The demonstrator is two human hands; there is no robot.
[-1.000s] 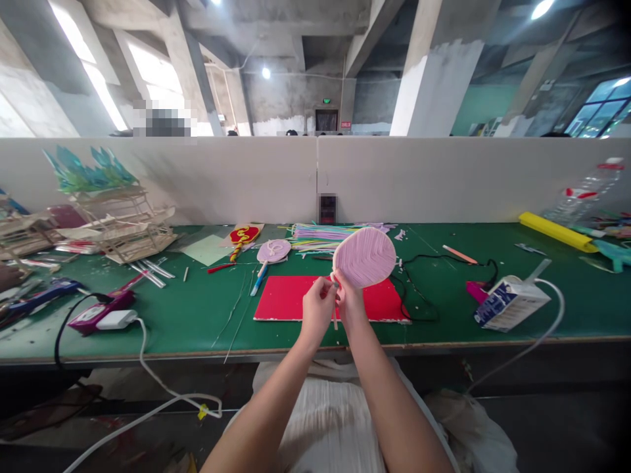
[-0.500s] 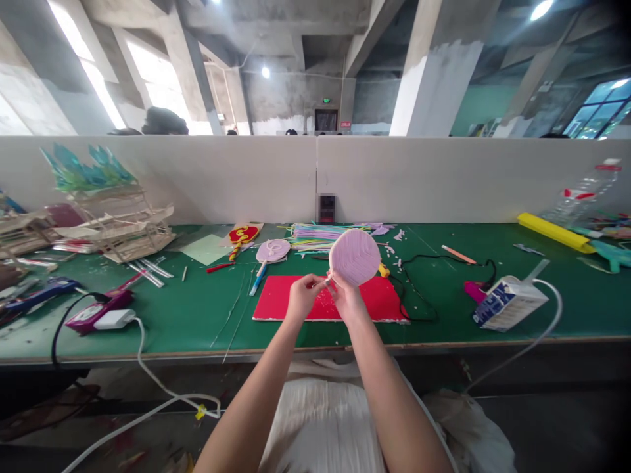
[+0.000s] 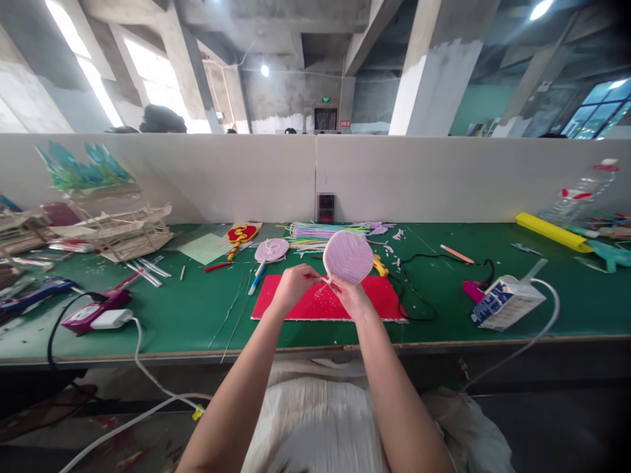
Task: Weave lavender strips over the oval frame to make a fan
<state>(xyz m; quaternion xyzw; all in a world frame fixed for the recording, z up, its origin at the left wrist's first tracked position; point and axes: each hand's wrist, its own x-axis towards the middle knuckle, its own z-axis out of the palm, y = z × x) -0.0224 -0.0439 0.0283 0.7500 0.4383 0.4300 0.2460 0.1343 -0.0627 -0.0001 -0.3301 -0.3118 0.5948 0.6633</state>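
Note:
A round, fan-shaped piece (image 3: 348, 257), covered in rows of lilac strips with a pale rim, is held up above a red board (image 3: 365, 305). My right hand (image 3: 353, 299) grips it at its lower edge, fingers closed around the short stem. Just left of it, my left hand (image 3: 294, 288) is closed in a pinch at a thin pale strip (image 3: 324, 280) by the stem. A small bit of red shows at the left fingertips; what it is I cannot make out. The tips of both hands are partly hidden.
Behind lie a bundle of coloured strips (image 3: 320, 230), a second lilac disc (image 3: 271, 249) and a red-and-yellow fan-shaped piece (image 3: 242, 234). A yellow-handled tool (image 3: 379, 266) lies behind the board. At right stands a carton (image 3: 507, 302); at left, a magenta glue gun (image 3: 101, 312) and stick models (image 3: 116, 230).
My left hand has moved a little left, away from the right hand, and the pale strip now shows between them. The lilac piece has shifted slightly left and down.

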